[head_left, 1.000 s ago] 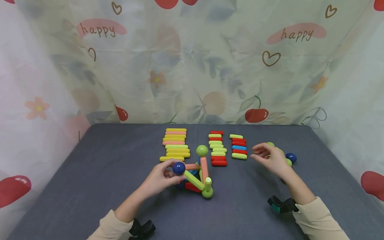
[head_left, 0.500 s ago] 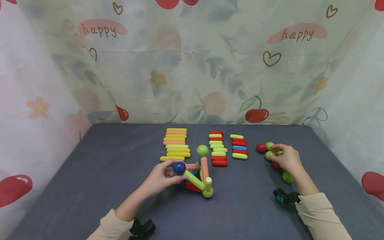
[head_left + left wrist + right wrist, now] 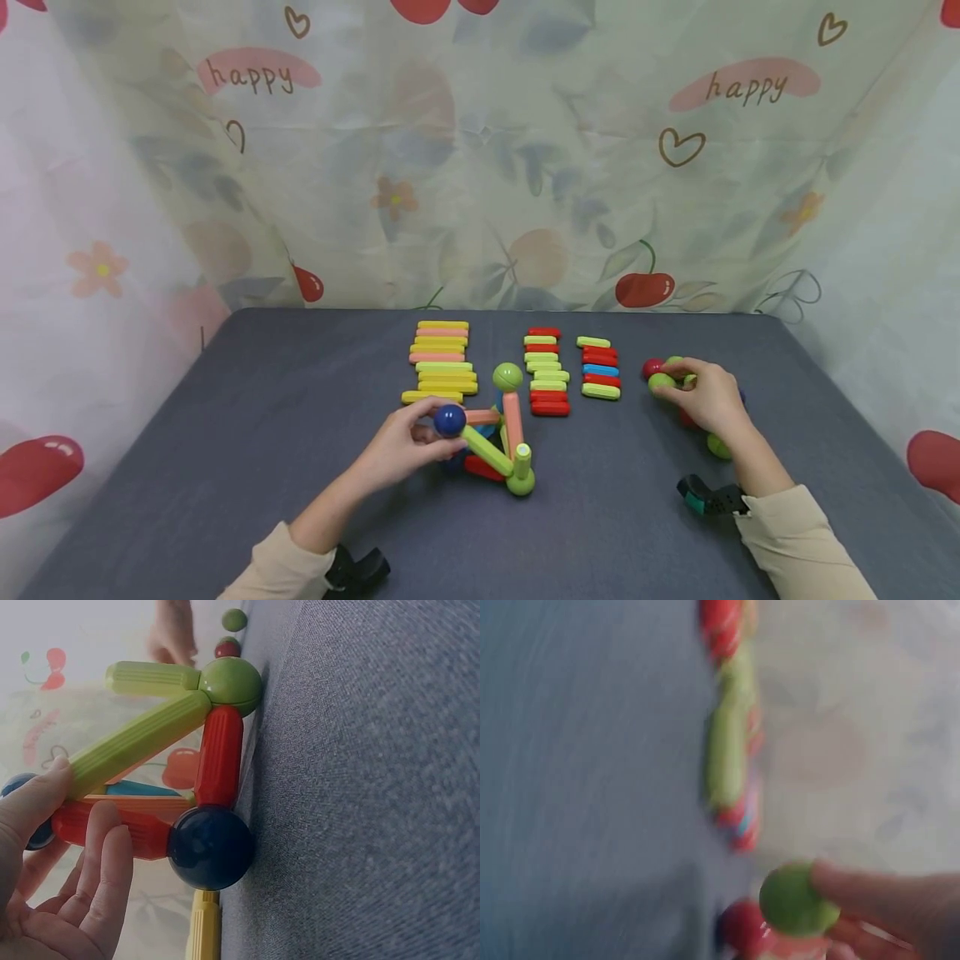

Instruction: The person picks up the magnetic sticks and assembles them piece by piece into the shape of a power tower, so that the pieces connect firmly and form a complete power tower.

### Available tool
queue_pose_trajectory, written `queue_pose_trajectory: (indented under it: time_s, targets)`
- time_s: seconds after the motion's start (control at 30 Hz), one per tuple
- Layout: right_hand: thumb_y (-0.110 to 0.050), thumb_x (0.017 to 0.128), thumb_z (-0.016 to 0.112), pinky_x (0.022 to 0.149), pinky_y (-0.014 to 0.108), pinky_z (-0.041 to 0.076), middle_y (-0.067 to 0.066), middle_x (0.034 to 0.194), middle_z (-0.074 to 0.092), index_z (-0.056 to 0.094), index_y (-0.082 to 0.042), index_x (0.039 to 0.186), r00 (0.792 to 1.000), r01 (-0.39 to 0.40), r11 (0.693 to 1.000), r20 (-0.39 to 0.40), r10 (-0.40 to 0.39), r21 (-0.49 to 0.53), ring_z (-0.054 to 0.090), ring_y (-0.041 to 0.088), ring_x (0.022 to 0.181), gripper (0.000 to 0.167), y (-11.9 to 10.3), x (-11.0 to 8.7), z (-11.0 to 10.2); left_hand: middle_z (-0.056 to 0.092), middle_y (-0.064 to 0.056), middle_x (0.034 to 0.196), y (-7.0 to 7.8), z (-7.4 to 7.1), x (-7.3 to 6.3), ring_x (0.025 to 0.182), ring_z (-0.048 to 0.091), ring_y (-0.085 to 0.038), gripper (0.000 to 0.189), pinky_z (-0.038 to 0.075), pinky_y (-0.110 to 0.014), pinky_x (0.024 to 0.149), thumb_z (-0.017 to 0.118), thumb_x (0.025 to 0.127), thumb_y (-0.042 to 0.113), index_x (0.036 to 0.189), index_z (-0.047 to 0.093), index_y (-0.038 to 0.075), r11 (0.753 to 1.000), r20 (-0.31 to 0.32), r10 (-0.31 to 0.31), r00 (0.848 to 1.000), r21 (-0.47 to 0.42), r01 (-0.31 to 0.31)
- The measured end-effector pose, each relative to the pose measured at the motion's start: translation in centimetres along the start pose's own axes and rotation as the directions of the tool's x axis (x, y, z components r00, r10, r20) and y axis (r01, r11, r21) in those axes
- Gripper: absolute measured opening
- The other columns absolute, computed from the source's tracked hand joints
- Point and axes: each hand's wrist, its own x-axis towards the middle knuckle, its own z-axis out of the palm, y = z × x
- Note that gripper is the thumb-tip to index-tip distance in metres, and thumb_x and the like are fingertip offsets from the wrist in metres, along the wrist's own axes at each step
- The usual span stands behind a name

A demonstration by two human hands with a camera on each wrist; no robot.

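My left hand (image 3: 401, 444) grips a frame of coloured magnetic rods and balls at its upper left corner, by the blue ball (image 3: 449, 421). In the left wrist view the thumb lies on a long light-green rod (image 3: 139, 742), while fingers rest around a short red rod (image 3: 150, 834). A dark blue ball (image 3: 211, 847) and a green ball (image 3: 231, 684) sit at the frame's lower corners. Another green ball (image 3: 507, 377) tops a pink rod (image 3: 512, 421). At the right, my right hand (image 3: 712, 398) pinches a loose green ball (image 3: 795, 898) between thumb and fingers.
Yellow, pink and green long rods (image 3: 442, 367) lie in a column behind the frame. Short rods (image 3: 550, 375) form a second column, and more short rods (image 3: 600, 371) a third. A red ball (image 3: 652, 367) and a green ball (image 3: 717, 446) lie by the right hand.
My right hand has come down among the loose balls, taken hold of a green one and shifted it slightly left. The left hand and the frame stay in place.
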Motion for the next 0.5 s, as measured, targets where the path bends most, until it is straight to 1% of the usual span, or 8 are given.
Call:
queue_pose_trajectory:
  time_s: [0.03, 0.1, 0.17, 0.2, 0.27, 0.33, 0.43, 0.5]
  targets:
    - [-0.020, 0.085, 0.075, 0.062, 0.031, 0.048, 0.024, 0.106, 0.065, 0.065, 0.004, 0.114, 0.999, 0.033, 0.999, -0.001, -0.033, 0.029, 0.059, 0.025, 0.079, 0.038, -0.7, -0.2, 0.0, 0.066, -0.018, 0.106, 0.0, 0.0, 0.0, 0.072, 0.066, -0.009, 0.043, 0.054, -0.021, 0.068, 0.073, 0.087, 0.014, 0.124, 0.057, 0.000, 1.000, 0.001, -0.001, 1.000, -0.001, 0.001]
    - [-0.018, 0.085, 0.075, 0.061, 0.025, 0.048, 0.020, 0.102, 0.066, 0.067, 0.001, 0.113, 0.994, 0.103, 0.989, 0.007, -0.105, 0.106, 0.058, 0.017, 0.077, 0.034, -2.4, -0.8, 0.1, 0.066, -0.019, 0.107, 0.0, 0.0, 0.0, 0.073, 0.067, -0.009, 0.044, 0.055, -0.021, 0.068, 0.073, 0.087, 0.014, 0.124, 0.057, 0.000, 1.000, 0.001, -0.003, 1.000, -0.003, 0.003]
    - [-0.017, 0.085, 0.075, 0.064, 0.022, 0.050, 0.015, 0.101, 0.067, 0.068, -0.001, 0.112, 0.984, 0.170, 0.967, 0.025, -0.178, 0.188, 0.058, 0.010, 0.077, 0.032, -4.1, -1.4, 0.3, 0.066, -0.019, 0.108, 0.0, 0.0, 0.0, 0.074, 0.067, -0.009, 0.044, 0.055, -0.021, 0.069, 0.073, 0.087, 0.015, 0.125, 0.056, 0.000, 1.000, 0.000, -0.004, 1.000, -0.003, 0.004]
    - [-0.016, 0.085, 0.075, 0.066, 0.022, 0.051, 0.013, 0.101, 0.068, 0.068, -0.002, 0.112, 0.975, 0.206, 0.951, 0.037, -0.220, 0.232, 0.059, 0.008, 0.077, 0.032, -4.8, -1.7, 0.5, 0.066, -0.019, 0.108, 0.0, 0.0, 0.0, 0.074, 0.068, -0.009, 0.044, 0.055, -0.021, 0.069, 0.073, 0.087, 0.015, 0.125, 0.056, 0.000, 1.000, 0.000, -0.004, 1.000, -0.003, 0.004]
    - [-0.014, 0.085, 0.075, 0.072, 0.023, 0.053, 0.011, 0.103, 0.069, 0.068, -0.003, 0.112, 0.954, 0.263, 0.910, 0.057, -0.296, 0.321, 0.060, 0.006, 0.079, 0.030, -6.3, -2.4, 1.1, 0.066, -0.019, 0.108, 0.0, 0.1, 0.1, 0.074, 0.068, -0.009, 0.044, 0.055, -0.021, 0.069, 0.073, 0.087, 0.014, 0.124, 0.056, 0.000, 1.000, 0.000, -0.003, 1.000, -0.003, 0.003]
    - [-0.012, 0.085, 0.074, 0.075, 0.024, 0.053, 0.008, 0.103, 0.069, 0.068, -0.005, 0.112, 0.925, 0.316, 0.864, 0.074, -0.372, 0.391, 0.061, 0.006, 0.081, 0.028, -7.5, -3.1, 1.8, 0.066, -0.019, 0.107, 0.0, 0.1, 0.1, 0.073, 0.067, -0.009, 0.044, 0.055, -0.021, 0.069, 0.073, 0.087, 0.014, 0.124, 0.057, 0.000, 1.000, -0.001, -0.002, 1.000, -0.002, 0.002]
    - [-0.008, 0.085, 0.074, 0.075, 0.025, 0.054, 0.006, 0.101, 0.069, 0.068, -0.007, 0.112, 0.881, 0.373, 0.796, 0.086, -0.465, 0.477, 0.061, 0.008, 0.083, 0.027, -9.0, -4.0, 2.9, 0.066, -0.019, 0.107, 0.0, 0.1, 0.0, 0.072, 0.067, -0.008, 0.044, 0.055, -0.022, 0.068, 0.073, 0.087, 0.015, 0.124, 0.057, 0.000, 1.000, -0.003, -0.002, 1.000, 0.000, 0.002]
    - [-0.007, 0.084, 0.074, 0.075, 0.026, 0.055, 0.005, 0.100, 0.068, 0.068, -0.007, 0.111, 0.854, 0.404, 0.759, 0.085, -0.513, 0.510, 0.061, 0.009, 0.083, 0.027, -9.7, -4.5, 3.6, 0.066, -0.019, 0.107, 0.0, 0.1, 0.0, 0.071, 0.066, -0.008, 0.044, 0.055, -0.022, 0.068, 0.073, 0.087, 0.015, 0.124, 0.057, 0.000, 1.000, -0.004, -0.002, 1.000, 0.002, 0.002]
